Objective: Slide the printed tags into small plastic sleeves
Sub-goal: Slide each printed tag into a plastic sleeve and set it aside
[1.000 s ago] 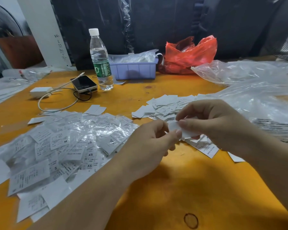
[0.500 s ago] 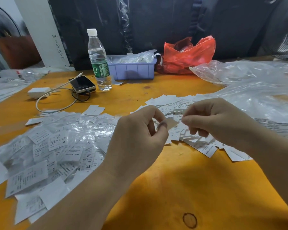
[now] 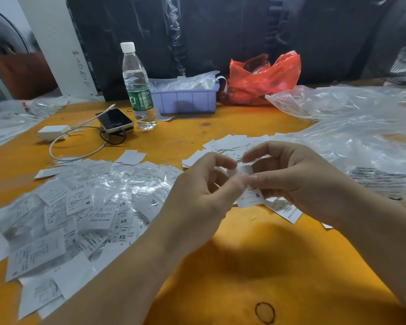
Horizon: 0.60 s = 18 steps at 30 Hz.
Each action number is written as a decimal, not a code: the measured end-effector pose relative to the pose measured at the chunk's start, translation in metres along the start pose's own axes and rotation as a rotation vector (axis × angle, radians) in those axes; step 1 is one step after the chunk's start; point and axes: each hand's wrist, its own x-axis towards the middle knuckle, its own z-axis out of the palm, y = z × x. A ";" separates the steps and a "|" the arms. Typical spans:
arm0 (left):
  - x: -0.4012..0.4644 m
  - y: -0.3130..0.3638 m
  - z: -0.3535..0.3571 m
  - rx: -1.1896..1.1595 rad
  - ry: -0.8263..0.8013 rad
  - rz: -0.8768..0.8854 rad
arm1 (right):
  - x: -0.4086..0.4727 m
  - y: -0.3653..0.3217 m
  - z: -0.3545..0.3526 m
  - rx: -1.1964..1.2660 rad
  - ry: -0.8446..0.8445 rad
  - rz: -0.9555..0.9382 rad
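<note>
Since the half-second-earlier view, our hands had drawn together again, and a white tag marked S [image 3: 251,197] now hung between them. Our left hand [image 3: 197,195] pinched its upper part with thumb and forefinger; our right hand [image 3: 298,181] pinched it from the other side, forefinger raised above. Whether a clear sleeve [image 3: 242,170] already covered the tag's crumpled top we could not tell; the fingers hid that edge.

Left of our left hand: a heap of sleeved tags [image 3: 85,214], glossy, wrinkled film over flat white rectangles printed M, XS, S. Behind and under our right hand: loose bare tags [image 3: 223,144], matte paper, partly hidden. Right of our right hand: large crumpled clear bags [image 3: 352,141], contents blurred.

Surface: an orange table [image 3: 256,266], worn, with a dark ring mark near us. Beyond our hands: a clear water bottle [image 3: 137,85], a lilac plastic bin [image 3: 185,99], a red plastic bag [image 3: 265,78], a phone [image 3: 115,119] with a looped white cable [image 3: 75,146], against dark sheeting.
</note>
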 end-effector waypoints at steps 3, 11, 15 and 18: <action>0.005 -0.004 -0.002 -0.051 0.027 -0.075 | -0.001 -0.001 0.002 -0.014 -0.028 -0.019; 0.008 -0.009 -0.003 -0.040 0.026 -0.118 | -0.002 -0.013 -0.025 -0.749 0.212 -0.111; 0.007 -0.008 -0.001 -0.039 0.011 -0.119 | 0.001 -0.013 -0.034 -1.001 0.227 0.040; 0.006 -0.008 0.001 -0.032 0.002 -0.108 | 0.003 -0.004 -0.029 -1.094 0.147 0.143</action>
